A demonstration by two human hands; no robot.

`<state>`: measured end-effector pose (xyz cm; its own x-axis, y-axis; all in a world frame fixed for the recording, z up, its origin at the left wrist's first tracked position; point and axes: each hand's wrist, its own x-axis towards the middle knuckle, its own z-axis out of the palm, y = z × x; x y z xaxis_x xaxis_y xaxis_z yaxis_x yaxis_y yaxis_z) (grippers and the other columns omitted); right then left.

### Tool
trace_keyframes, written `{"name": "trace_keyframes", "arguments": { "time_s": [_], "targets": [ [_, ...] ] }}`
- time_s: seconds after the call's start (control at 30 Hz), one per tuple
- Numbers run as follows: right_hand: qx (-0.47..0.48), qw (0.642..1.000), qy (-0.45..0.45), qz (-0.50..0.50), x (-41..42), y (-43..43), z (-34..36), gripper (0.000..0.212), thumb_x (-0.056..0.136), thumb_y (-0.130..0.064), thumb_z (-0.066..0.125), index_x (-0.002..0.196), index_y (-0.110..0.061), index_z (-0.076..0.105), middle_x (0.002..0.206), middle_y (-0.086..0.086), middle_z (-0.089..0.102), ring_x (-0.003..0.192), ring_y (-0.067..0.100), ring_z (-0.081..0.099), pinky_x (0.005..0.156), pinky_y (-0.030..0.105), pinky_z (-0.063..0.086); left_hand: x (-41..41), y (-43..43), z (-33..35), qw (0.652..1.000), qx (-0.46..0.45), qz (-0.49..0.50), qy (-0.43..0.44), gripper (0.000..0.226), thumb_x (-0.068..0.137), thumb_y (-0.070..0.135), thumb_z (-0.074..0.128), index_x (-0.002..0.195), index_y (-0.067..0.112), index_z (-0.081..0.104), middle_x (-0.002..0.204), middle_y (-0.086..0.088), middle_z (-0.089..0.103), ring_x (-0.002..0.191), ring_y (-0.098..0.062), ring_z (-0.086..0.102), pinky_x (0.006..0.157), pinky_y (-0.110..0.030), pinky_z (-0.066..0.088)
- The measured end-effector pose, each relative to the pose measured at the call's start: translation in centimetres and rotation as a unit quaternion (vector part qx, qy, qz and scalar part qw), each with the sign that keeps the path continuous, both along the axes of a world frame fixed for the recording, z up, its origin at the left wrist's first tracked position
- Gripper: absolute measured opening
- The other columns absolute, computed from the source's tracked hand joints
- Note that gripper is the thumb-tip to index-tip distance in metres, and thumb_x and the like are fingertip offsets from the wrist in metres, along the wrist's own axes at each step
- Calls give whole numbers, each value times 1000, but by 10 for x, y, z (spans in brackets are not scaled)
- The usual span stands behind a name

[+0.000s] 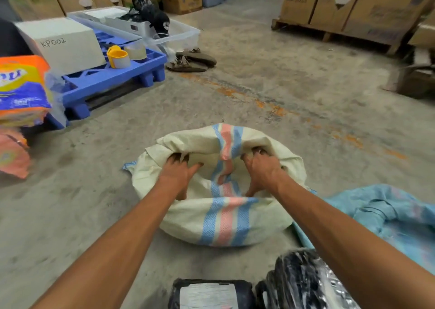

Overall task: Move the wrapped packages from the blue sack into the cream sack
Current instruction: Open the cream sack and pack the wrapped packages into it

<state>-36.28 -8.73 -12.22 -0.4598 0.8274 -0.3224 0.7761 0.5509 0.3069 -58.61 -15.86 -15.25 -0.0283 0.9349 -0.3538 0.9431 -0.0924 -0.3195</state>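
Both hands in cream sack [226,224] mouth on floor: left hand [180,173] and right hand [263,169] w/ fingers curled gripping far rim fabric. Blue sack [388,217] just right; black wrapped packages [299,278] near, btm edge.

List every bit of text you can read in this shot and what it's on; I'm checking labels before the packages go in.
"KP002": handwritten on the white box on the blue pallet.
Orange and yellow pack at left: large brand letters cut off by the frame edge, not readable.
Black wrapped package at the bottom: white shipping label, print too small to read.
Cardboard cartons at the back: printing blurred, unreadable.
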Motion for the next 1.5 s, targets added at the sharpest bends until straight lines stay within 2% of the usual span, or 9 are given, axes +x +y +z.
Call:
{"name": "trace_keyframes", "arguments": {
  "time_s": [0.13, 0.27, 0.47, 0.73, 0.9, 1.07, 1.17, 1.3, 1.5],
  "targets": [
    [-19, 999, -6, 29, 1, -3, -2, 106, 83, -60, 66, 158, -37, -6, 164, 21, 2, 152, 35, 10, 117, 53, 28, 8, 0, 12, 997, -68, 34, -14, 117, 73, 46, 78, 155, 39, -6, 163, -15, 3, 151, -34, 4, 121, -54, 1],
    [-117, 986, 116, 16, -6, -11, 11, 77, 82, -52, 73, 148, -31, 41, 141, 3, 56, 127, 24, 56, 101, 32, 45, 14, 12, 46, 985, -85, 72, -134, 108, 65, 33, 90, 153, 34, 26, 154, -4, 37, 139, -27, 40, 113, -39, 37],
    [-48, 982, 181, 12, 6, -24, 54, 47, 83, -39, 70, 129, -27, 63, 116, 3, 70, 108, 24, 65, 87, 33, 53, 30, 7, 97, 971, -4, 85, -223, 81, 65, 40, 88, 138, 33, 53, 143, -3, 50, 128, -26, 50, 104, -38, 45],
    [-73, 983, 153, -65, 71, -92, 109, 71, 92, -52, 62, 149, -15, 41, 145, 11, 52, 131, 30, 51, 102, 34, 43, 85, -86, 140, 938, 76, 161, -297, 47, 81, 40, 73, 114, 6, 70, 118, -14, 68, 109, -29, 62, 89, -34, 49],
    [-143, 973, 123, -130, 112, -166, 142, 92, 90, -60, 60, 157, -10, 20, 153, 15, 42, 136, 33, 45, 106, 36, 39, 110, -172, 132, 928, -23, 236, -287, 66, 95, 45, 58, 145, 5, 44, 152, -15, 42, 138, -28, 41, 107, -29, 33],
    [-177, 949, 112, -235, 150, -213, 145, 100, 85, -72, 54, 154, -3, 29, 156, 18, 34, 139, 35, 40, 110, 40, 36, 106, -240, 90, 821, -139, 414, -368, 79, 96, 64, 40, 156, 17, 21, 162, -14, 19, 146, -38, 25, 113, -52, 27],
    [-291, 869, 147, -373, 156, -224, 128, 105, 82, -81, 46, 158, -14, 21, 163, 20, 19, 143, 46, 32, 106, 61, 40, 99, -262, 57, 756, -222, 487, -376, 94, 87, 81, 28, 156, 17, 20, 160, -20, 23, 144, -40, 29, 113, -58, 27],
    [-319, 812, 215, -438, 157, -233, 116, 110, 79, -82, 47, 157, -10, 19, 157, 27, 29, 136, 47, 42, 101, 64, 45, 109, -269, 49, 647, -220, 528, -504, 53, 98, 56, 46, 115, 10, 66, 103, -10, 75, 100, -26, 69, 99, -44, 51],
    [-261, 831, 204, -447, 161, -228, 110, 99, 65, -87, 60, 123, -7, 55, 109, 13, 65, 94, 28, 63, 85, 36, 52, 129, -265, 71, 687, -131, 522, -488, 29, 96, 37, 59, 90, 9, 60, 47, -5, 65, 62, -19, 63, 54, -24, 52]
  ]
}}
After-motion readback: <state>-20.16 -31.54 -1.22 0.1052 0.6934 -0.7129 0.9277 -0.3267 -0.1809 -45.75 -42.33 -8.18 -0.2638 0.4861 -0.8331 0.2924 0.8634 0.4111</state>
